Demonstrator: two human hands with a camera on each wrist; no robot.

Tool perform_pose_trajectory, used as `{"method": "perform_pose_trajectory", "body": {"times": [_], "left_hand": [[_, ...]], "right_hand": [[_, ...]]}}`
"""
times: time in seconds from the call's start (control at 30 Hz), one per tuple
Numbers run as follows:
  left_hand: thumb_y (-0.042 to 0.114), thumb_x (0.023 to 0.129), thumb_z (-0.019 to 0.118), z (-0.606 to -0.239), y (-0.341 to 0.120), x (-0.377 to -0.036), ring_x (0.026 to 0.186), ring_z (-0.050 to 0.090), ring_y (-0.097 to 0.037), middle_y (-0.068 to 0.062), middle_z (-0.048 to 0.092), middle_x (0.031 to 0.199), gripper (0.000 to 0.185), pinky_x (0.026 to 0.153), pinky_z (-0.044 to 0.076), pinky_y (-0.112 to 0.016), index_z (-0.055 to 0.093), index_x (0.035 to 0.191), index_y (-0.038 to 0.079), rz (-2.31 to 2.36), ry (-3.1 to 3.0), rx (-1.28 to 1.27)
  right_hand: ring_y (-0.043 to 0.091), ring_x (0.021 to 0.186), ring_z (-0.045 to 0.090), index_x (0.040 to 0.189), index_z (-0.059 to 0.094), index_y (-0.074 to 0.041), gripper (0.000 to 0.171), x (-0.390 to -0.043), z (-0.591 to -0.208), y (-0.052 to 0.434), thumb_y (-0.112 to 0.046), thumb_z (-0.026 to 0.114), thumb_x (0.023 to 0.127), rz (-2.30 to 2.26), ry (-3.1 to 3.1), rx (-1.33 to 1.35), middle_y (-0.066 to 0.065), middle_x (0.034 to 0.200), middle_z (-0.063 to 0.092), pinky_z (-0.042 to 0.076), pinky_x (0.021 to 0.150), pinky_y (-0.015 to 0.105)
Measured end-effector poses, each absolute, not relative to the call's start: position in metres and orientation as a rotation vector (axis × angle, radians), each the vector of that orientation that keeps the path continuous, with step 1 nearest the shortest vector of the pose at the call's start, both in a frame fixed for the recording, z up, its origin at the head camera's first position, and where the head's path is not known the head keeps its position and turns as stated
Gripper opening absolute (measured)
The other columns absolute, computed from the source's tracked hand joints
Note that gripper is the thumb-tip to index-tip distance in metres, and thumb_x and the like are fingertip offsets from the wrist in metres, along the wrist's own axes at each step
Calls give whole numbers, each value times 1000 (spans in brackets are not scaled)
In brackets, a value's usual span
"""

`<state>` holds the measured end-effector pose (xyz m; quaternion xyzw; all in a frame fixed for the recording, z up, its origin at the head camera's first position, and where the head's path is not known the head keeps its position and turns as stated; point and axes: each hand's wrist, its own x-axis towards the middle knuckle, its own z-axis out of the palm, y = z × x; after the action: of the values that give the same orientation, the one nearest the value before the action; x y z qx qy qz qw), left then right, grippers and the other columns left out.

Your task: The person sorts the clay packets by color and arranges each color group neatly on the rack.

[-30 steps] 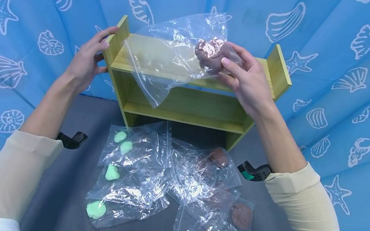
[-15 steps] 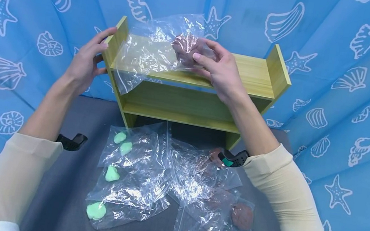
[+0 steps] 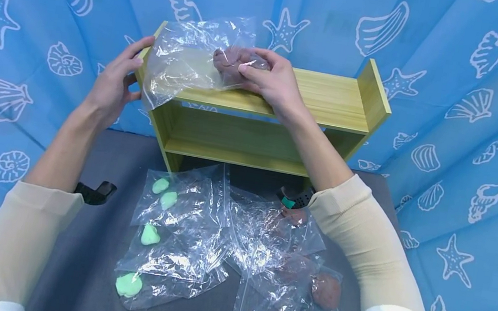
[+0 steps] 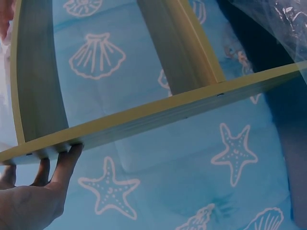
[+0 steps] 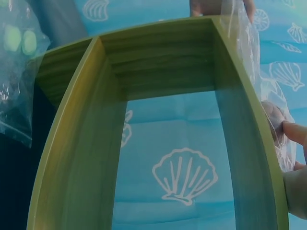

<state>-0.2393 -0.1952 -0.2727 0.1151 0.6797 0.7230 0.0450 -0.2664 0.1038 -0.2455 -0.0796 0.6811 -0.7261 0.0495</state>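
Note:
A small yellow-green wooden shelf [image 3: 329, 95] stands upright. My left hand [image 3: 113, 80] rests its fingertips against the outer face of the left side panel [image 4: 144, 122]. My right hand [image 3: 275, 82] holds a clear zip bag [image 3: 179, 58] with a brown clay-like lump [image 3: 229, 63] inside, thumb in front of the lump. This bag is over the top board's left half, its zip end hanging past the front edge by the left panel. In the right wrist view the thumb presses the lump [image 5: 273, 120] close beside the top board.
On the dark grey table [image 3: 85, 265], in front of the shelf, lie overlapping clear bags with light green lumps [image 3: 129, 284] at the left and bags with brown lumps [image 3: 325, 291] at the right. A blue shell-print curtain [image 3: 445, 151] hangs behind and at both sides.
My right hand has carried the bag with the brown lump leftward along the top board, toward the left panel, and slightly lower. The left hand has stayed at the panel.

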Motion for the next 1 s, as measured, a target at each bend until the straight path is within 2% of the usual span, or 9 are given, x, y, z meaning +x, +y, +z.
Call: {"method": "perform_pose_trajectory", "body": {"times": [0.1,0.33,0.47,0.53,0.73,1.0], "left_hand": [[30,106,38,-273,-195,-239,141,26,-32,-1,22,158,48,111,19,-61,37,153,34,2214,2070,348],[32,106,37,-274,-195,-238,139,27,-32,-3,27,155,47,109,20,-61,36,153,34,2216,2072,355],[32,106,37,-274,-195,-238,137,30,-30,-2,29,153,47,108,21,-60,36,153,34,2212,2075,353],[32,106,37,-273,-195,-238,134,33,-28,-2,31,150,47,107,22,-59,36,153,34,2214,2073,348],[31,106,37,-272,-195,-237,127,38,-25,-3,33,147,47,102,24,-55,36,153,34,2217,2066,350],[24,106,34,-266,-191,-238,108,49,-20,-2,40,135,46,95,31,-48,42,151,30,2230,2063,296]], "right_hand": [[25,104,66,140,54,-3,52,-271,-244,100,-4,71,91,-2120,2192,-247,12,128,60,57,84,31],[11,110,60,143,55,-16,56,-276,-242,102,-32,73,92,-1582,2735,-208,1,133,64,49,83,22],[9,107,59,144,54,-20,56,-274,-242,104,-39,69,93,-1496,2778,-191,-3,135,62,45,77,25],[7,114,57,144,54,-21,55,-272,-242,105,-41,69,94,-1493,2776,-183,-5,139,59,44,81,23],[10,124,56,141,58,-24,52,-267,-243,116,-38,71,93,-1650,2717,-188,-2,140,58,46,100,26],[15,117,61,134,64,-13,42,-258,-246,139,-23,71,94,-1975,2603,-299,5,135,60,50,96,27]]}}
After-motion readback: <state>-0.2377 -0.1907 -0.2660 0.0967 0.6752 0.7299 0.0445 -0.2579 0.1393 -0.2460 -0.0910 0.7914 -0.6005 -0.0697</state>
